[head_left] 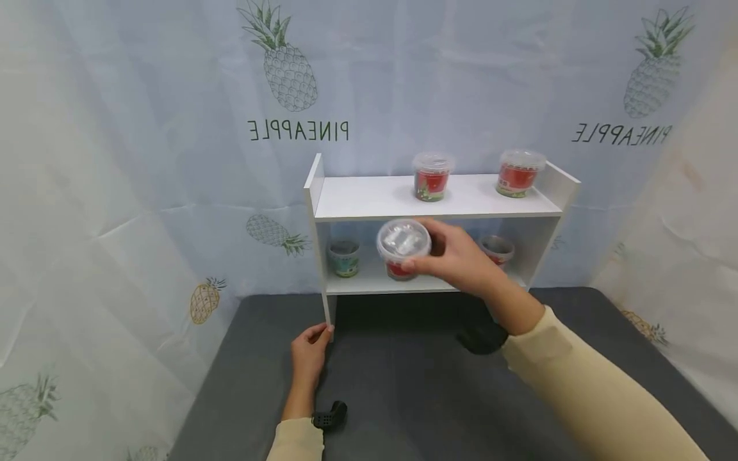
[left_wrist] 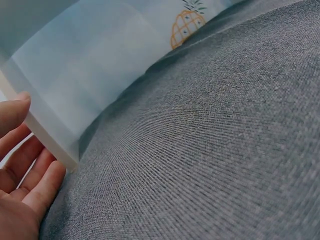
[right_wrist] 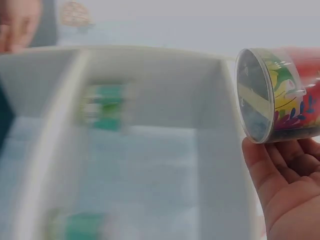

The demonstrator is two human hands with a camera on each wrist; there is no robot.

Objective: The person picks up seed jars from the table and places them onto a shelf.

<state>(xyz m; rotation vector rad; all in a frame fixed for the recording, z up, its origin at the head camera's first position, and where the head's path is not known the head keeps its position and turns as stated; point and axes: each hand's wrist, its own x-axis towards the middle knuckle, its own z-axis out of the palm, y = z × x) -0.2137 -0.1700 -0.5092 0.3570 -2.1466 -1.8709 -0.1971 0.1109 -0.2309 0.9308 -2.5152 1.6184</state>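
Observation:
My right hand [head_left: 458, 259] grips a clear-lidded plastic cup with a red label [head_left: 400, 269] in front of the lower board of a white two-tier shelf [head_left: 363, 198]. The right wrist view catches the cup's clear base, turned towards the shelf. Down at the left, my left hand [head_left: 309, 352] pinches the bottom end of the shelf's side panel [left_wrist: 42, 132], thumb on one side and fingers on the other. On the lower board stand a green-labelled cup [head_left: 344, 261] at the left and a red-labelled cup [head_left: 497, 248] at the right, partly behind my right hand.
Two red-labelled lidded cups, one near the middle [head_left: 432, 179] and one at the right end [head_left: 519, 174], stand on the top board. The shelf rests on a dark grey cloth-covered table [head_left: 398, 384]. A pineapple-print curtain [head_left: 173, 147] hangs behind and at both sides.

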